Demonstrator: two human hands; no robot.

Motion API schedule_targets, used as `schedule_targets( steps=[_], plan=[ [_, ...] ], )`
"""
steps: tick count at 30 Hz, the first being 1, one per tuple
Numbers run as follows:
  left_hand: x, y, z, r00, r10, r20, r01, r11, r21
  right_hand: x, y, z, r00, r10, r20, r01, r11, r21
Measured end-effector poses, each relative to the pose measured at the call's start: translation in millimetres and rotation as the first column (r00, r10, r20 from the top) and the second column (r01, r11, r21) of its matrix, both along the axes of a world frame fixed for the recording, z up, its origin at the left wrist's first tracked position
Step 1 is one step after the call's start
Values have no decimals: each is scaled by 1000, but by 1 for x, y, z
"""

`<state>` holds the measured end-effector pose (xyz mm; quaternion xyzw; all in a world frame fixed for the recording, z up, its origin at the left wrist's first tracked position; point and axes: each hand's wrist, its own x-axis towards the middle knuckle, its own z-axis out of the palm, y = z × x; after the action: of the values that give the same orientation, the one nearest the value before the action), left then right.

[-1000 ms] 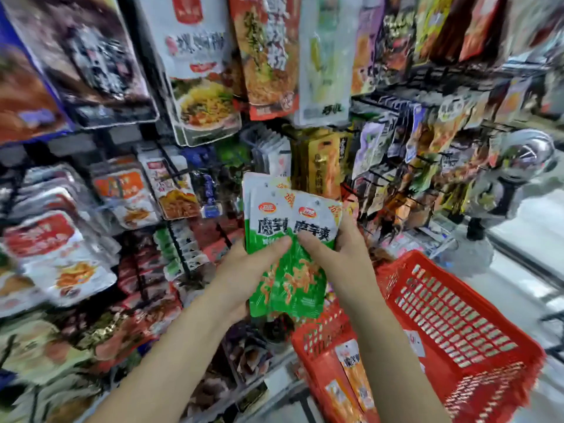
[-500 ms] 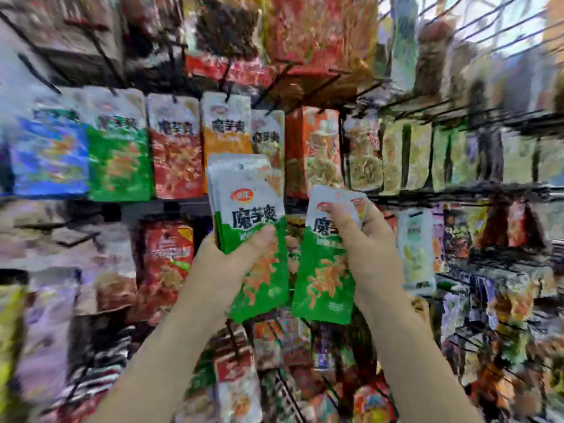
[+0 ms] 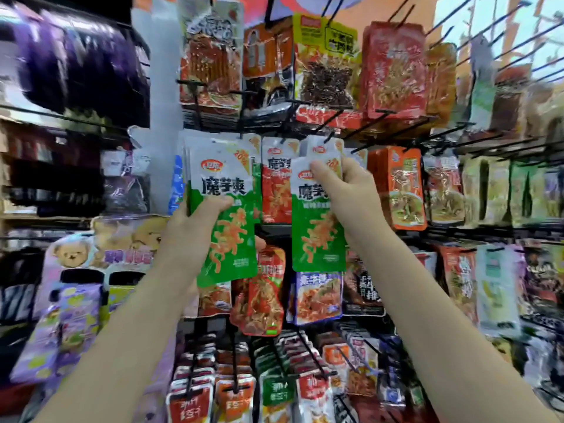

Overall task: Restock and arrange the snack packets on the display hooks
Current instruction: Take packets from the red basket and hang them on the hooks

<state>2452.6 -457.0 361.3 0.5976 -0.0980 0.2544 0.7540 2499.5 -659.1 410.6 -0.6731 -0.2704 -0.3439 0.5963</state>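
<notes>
In the upper left of the frame, big glossy purple bags [image 3: 76, 56] lie stacked on a shelf, blurred. Just right of them a white upright panel [image 3: 161, 87] runs down from the top edge. Below the bags, dark shelves [image 3: 55, 184] hold goods too blurred to name. At lower left stands a cardboard display printed with teddy bears [image 3: 100, 248], and lilac packs [image 3: 73, 325] hang in front of it.

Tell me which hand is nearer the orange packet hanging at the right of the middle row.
Right. The right hand, pinching a single green packet, is just left of the orange packet; the left hand grips a green stack farther left.
</notes>
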Motion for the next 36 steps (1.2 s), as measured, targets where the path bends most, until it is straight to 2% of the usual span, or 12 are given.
schedule_targets(
  steps=[5, 9, 16, 22, 26, 30, 36],
  plan=[
    [-15, 20, 7, 998, 10, 55, -9, 1000, -14, -5, 39, 27, 999, 39, 37, -37, 996, -75],
    [-5, 34, 13, 998, -39, 58, 44, 995, -94, -6, 65, 46, 998, 66, -4, -66, 998, -17],
    [6, 49, 17, 991, -128, 49, 130, 990, -53, 7, 87, 69, 999, 16, 39, -16, 1000, 11],
    [23, 59, 13, 993, -118, 26, 120, 990, -79, 19, 92, 71, 999, 30, -22, -29, 999, 41],
    [30, 64, 12, 987, -162, 8, 162, 984, -77, 24, 95, 72, 998, 55, -23, -55, 998, 6],
    [17, 57, 17, 982, -179, 63, 182, 982, -52, 25, 95, 72, 997, 71, -16, -71, 997, 14],
    [22, 55, 19, 983, -173, 68, 176, 984, -37, 29, 100, 73, 982, 150, -112, -141, 986, 85]
  ],
)
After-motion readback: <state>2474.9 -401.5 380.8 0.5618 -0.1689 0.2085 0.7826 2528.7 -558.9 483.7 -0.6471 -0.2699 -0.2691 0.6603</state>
